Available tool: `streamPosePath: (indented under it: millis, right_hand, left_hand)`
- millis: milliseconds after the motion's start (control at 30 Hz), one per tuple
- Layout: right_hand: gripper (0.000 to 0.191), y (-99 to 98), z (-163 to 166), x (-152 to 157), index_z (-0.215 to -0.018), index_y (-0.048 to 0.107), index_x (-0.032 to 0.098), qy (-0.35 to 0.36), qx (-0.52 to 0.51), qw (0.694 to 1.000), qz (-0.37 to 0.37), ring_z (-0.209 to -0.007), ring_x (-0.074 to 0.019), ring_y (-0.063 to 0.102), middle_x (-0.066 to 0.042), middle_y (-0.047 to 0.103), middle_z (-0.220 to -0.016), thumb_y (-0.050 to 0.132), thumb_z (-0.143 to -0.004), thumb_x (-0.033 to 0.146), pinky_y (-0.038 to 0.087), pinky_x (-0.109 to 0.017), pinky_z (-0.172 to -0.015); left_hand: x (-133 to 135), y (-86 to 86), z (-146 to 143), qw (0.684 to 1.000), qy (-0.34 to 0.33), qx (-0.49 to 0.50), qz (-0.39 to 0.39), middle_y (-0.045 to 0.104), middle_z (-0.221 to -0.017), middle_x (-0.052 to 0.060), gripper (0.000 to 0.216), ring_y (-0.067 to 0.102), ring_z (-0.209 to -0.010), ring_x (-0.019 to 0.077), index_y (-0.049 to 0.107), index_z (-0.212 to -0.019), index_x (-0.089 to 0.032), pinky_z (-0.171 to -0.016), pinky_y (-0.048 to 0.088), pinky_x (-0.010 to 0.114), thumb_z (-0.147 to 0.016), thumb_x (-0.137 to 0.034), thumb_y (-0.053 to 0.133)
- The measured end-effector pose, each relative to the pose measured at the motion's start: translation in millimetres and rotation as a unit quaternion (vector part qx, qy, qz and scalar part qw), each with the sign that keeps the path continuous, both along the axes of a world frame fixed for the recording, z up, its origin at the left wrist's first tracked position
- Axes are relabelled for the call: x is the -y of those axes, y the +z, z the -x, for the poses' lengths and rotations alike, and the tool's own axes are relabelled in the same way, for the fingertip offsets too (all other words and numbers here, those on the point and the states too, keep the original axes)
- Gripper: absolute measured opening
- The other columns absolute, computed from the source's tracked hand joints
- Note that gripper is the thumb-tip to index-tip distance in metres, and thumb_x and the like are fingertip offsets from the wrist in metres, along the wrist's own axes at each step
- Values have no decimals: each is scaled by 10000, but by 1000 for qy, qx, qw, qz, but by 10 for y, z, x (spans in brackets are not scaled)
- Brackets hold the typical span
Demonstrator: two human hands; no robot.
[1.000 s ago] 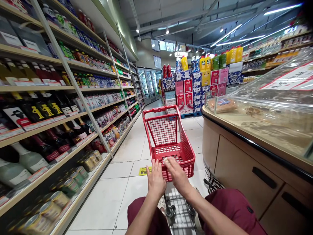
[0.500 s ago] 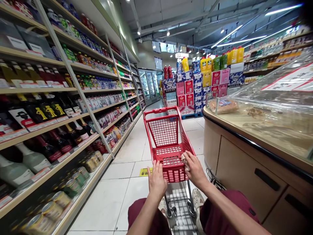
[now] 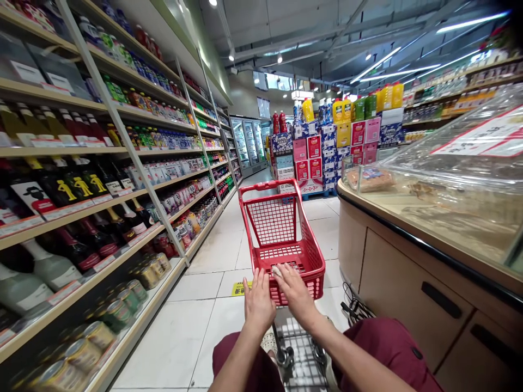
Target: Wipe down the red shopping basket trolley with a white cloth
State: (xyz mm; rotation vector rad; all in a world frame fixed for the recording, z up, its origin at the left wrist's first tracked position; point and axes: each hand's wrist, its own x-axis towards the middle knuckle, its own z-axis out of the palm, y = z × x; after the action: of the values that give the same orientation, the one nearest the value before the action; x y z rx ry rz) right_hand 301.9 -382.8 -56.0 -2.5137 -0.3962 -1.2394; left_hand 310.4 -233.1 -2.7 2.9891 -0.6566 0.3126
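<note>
A small red shopping cart (image 3: 281, 228) stands in the aisle right in front of me, its basket holding nothing I can see. My left hand (image 3: 258, 302) lies on the near rim of the basket, fingers stretched forward. Close beside it, my right hand (image 3: 296, 294) presses on the same rim with its fingers curled over a small pale cloth (image 3: 277, 270) that peeks out at the fingertips. My dark red trouser legs and the cart's lower wire rack (image 3: 300, 359) show below.
Long shelves (image 3: 102, 190) of bottles, cans and jars line the left. A wooden counter (image 3: 408, 272) with a clear cover stands close on the right, cables on the floor at its foot. Stacked boxes and juice bottles (image 3: 327, 147) stand ahead; white tiled floor runs between.
My right hand slid from the right corner of the basket rim back to the middle, beside my left hand, still on the cloth. My left hand stayed put.
</note>
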Motion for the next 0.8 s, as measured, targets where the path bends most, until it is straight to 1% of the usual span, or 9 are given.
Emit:
streamPosePath:
  millis: [100, 167, 233, 333, 400, 533, 600, 700, 800]
  right_hand:
    - [465, 13, 82, 360, -1284, 393, 263, -48, -9, 998, -45, -1295, -191, 246, -45, 421, -1332, 317, -854, 103, 324, -470, -1002]
    - [470, 0, 121, 466, -1292, 383, 255, -84, -3, 993, -81, -1302, -200, 228, -58, 380, -1359, 311, -854, 100, 301, -491, -1014]
    - [485, -19, 116, 341, -1296, 377, 241, -78, 16, 993, -89, -1298, -198, 238, -72, 368, -1365, 294, -848, 75, 299, -491, -1019]
    - [487, -27, 59, 48, -1294, 382, 240, -11, 27, 998, -51, -1283, -188, 273, -71, 415, -1333, 311, -844, 69, 330, -457, -1011]
    - [471, -17, 40, 64, -1288, 389, 261, 13, 19, 999, -30, -1270, -185, 302, -53, 446, -1311, 334, -850, 97, 355, -437, -999]
    - [454, -23, 56, 381, -1301, 369, 271, -60, 30, 996, -61, -1266, -214, 308, -58, 437, -1317, 338, -863, 154, 363, -478, -982]
    - [489, -57, 42, 326, -1320, 333, 273, -84, 49, 993, -65, -1268, -220, 303, -61, 414, -1333, 318, -854, 124, 370, -485, -976]
    - [530, -108, 0, 59, -1335, 296, 291, -49, 60, 997, -9, -1248, -210, 341, -41, 430, -1323, 328, -841, 105, 418, -433, -947]
    - [522, -86, -2, 109, -1330, 292, 333, -30, 58, 997, 34, -1212, -195, 397, -8, 457, -1301, 334, -848, 139, 468, -386, -895]
  left_hand:
    - [12, -12, 8, 1000, -7, -4, -2, 277, -1419, 67, 640, 148, -1328, 215, 285, -1339, -127, -1077, 60, 511, -707, -169, 376]
    - [40, -17, 20, 1000, 2, -4, 0, 252, -1428, 75, 653, 131, -1331, 224, 269, -1345, -115, -1076, 65, 511, -704, -168, 380]
    - [53, -13, 29, 1000, 9, -4, 2, 248, -1429, 82, 663, 127, -1331, 234, 261, -1348, -106, -1074, 73, 514, -700, -173, 385]
    - [17, 2, 28, 1000, -2, -2, -4, 267, -1422, 67, 654, 141, -1329, 229, 266, -1349, -127, -1075, 75, 515, -705, -165, 374]
    - [-17, 2, 22, 1000, -7, 4, -11, 271, -1421, 55, 645, 147, -1328, 221, 273, -1348, -141, -1078, 75, 509, -709, -152, 361]
    - [-17, -32, 14, 1000, 4, 3, 9, 231, -1432, 45, 681, 130, -1331, 211, 262, -1352, -137, -1077, 73, 508, -676, -118, 347]
    - [-5, -49, 10, 999, 13, -13, 27, 216, -1435, 44, 689, 118, -1333, 212, 275, -1347, -129, -1076, 73, 508, -662, -122, 349]
    - [-35, -49, -3, 999, 4, -26, 34, 228, -1428, 32, 693, 132, -1330, 208, 300, -1339, -145, -1077, 51, 511, -648, -130, 353]
    - [-84, -19, -8, 999, -1, -26, 35, 237, -1423, 25, 713, 152, -1326, 202, 278, -1347, -160, -1076, 37, 517, -640, -118, 351]
